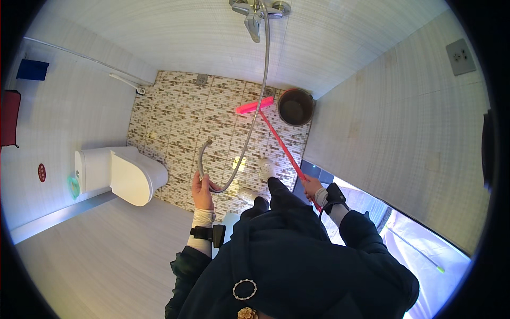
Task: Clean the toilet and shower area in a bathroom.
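Note:
My left hand (pixel 202 192) is closed around a grey flexible shower hose (pixel 249 133) close to its free end, which curves up and points toward the floor ahead. The hose runs in a loop from the chrome mixer tap (pixel 254 21) on the far wall down to my hand. In my right hand (pixel 312 187) is the red handle of a long-handled floor brush (pixel 285 147). Its pink head rests on the patterned tile floor (pixel 180 117), just left of a dark bucket (pixel 296 107). The hose passes in front of the brush head. Whether water flows is not clear.
A white toilet (pixel 130 178) stands at the left wall. One floor drain (pixel 201 80) lies by the far wall, another (pixel 269 92) beside the bucket. My white shoes (pixel 267 169) are on the tiles. At the lower right is a doorway with a threshold (pixel 319 174); a wall socket (pixel 460 57) is at upper right.

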`<action>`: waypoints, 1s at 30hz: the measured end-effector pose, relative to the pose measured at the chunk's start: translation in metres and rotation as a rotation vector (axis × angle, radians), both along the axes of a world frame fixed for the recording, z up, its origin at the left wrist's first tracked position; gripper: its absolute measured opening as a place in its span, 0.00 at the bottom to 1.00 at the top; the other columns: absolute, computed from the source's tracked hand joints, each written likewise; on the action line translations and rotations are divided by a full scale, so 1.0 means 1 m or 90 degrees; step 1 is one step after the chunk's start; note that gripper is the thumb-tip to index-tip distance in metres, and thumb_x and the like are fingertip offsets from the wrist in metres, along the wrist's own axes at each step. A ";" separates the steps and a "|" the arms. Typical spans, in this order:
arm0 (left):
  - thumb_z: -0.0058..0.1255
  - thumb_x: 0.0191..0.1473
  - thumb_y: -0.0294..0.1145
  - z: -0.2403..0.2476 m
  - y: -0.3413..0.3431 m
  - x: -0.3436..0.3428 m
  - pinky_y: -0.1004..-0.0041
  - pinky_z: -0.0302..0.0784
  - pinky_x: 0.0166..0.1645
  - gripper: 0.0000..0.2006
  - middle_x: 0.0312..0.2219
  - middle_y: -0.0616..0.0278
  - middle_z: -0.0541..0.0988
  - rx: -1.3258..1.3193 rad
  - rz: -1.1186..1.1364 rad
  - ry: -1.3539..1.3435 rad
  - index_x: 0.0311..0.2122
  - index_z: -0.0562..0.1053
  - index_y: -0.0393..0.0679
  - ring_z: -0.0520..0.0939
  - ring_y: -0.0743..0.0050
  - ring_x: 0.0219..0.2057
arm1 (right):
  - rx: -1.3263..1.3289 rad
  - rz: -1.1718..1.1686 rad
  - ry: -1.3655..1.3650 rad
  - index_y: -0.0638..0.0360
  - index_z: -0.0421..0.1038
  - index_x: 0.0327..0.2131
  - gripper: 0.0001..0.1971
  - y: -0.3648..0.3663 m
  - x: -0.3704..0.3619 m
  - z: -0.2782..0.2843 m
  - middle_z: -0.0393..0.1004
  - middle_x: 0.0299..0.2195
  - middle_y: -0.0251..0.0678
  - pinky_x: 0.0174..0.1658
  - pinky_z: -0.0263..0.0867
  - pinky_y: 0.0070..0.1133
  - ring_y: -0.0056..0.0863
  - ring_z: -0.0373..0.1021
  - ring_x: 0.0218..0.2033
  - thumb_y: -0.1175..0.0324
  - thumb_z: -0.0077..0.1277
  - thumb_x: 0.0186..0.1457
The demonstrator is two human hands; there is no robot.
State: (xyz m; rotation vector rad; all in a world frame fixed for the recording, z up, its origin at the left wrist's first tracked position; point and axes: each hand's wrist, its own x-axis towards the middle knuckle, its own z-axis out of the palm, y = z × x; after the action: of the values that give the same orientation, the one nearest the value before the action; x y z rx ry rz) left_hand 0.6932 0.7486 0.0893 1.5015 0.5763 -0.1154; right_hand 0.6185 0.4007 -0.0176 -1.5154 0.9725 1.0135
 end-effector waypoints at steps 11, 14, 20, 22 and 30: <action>0.40 0.56 0.31 -0.003 -0.005 -0.009 0.78 0.71 0.22 0.16 0.12 0.64 0.68 -0.017 -0.006 -0.002 0.49 0.62 0.39 0.71 0.77 0.14 | 0.035 0.034 -0.028 0.43 0.59 0.51 0.18 -0.012 -0.009 0.016 0.59 0.12 0.32 0.10 0.57 0.22 0.22 0.59 0.08 0.61 0.38 0.56; 0.40 0.56 0.31 -0.004 -0.001 -0.011 0.77 0.71 0.22 0.16 0.12 0.64 0.68 -0.006 -0.010 -0.004 0.49 0.62 0.39 0.71 0.76 0.14 | 0.038 0.029 -0.008 0.42 0.59 0.52 0.19 -0.011 -0.006 0.044 0.59 0.13 0.32 0.10 0.57 0.21 0.21 0.58 0.09 0.60 0.38 0.56; 0.39 0.56 0.31 -0.005 -0.002 -0.013 0.76 0.72 0.22 0.16 0.12 0.64 0.68 -0.028 -0.009 -0.003 0.49 0.62 0.39 0.71 0.76 0.14 | 0.044 -0.003 -0.022 0.42 0.58 0.53 0.19 -0.006 -0.008 0.039 0.59 0.13 0.32 0.10 0.57 0.20 0.20 0.57 0.09 0.58 0.38 0.57; 0.40 0.56 0.30 -0.004 -0.003 -0.017 0.75 0.72 0.23 0.15 0.12 0.64 0.68 -0.036 -0.015 -0.004 0.49 0.62 0.39 0.71 0.76 0.14 | 0.051 -0.011 -0.018 0.41 0.57 0.53 0.20 -0.006 -0.009 0.038 0.59 0.13 0.32 0.10 0.57 0.20 0.20 0.57 0.09 0.58 0.38 0.57; 0.40 0.55 0.31 -0.003 -0.004 -0.018 0.75 0.73 0.23 0.15 0.11 0.64 0.68 -0.035 -0.008 -0.010 0.48 0.62 0.39 0.71 0.76 0.13 | 0.056 0.007 -0.067 0.44 0.60 0.51 0.18 -0.010 0.007 0.024 0.59 0.12 0.32 0.09 0.57 0.21 0.21 0.58 0.08 0.60 0.37 0.56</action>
State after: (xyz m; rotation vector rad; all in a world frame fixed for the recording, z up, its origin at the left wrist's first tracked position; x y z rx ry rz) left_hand 0.6752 0.7448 0.0862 1.4522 0.5473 -0.1288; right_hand 0.6257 0.3907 0.0067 -1.4875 0.8367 0.9615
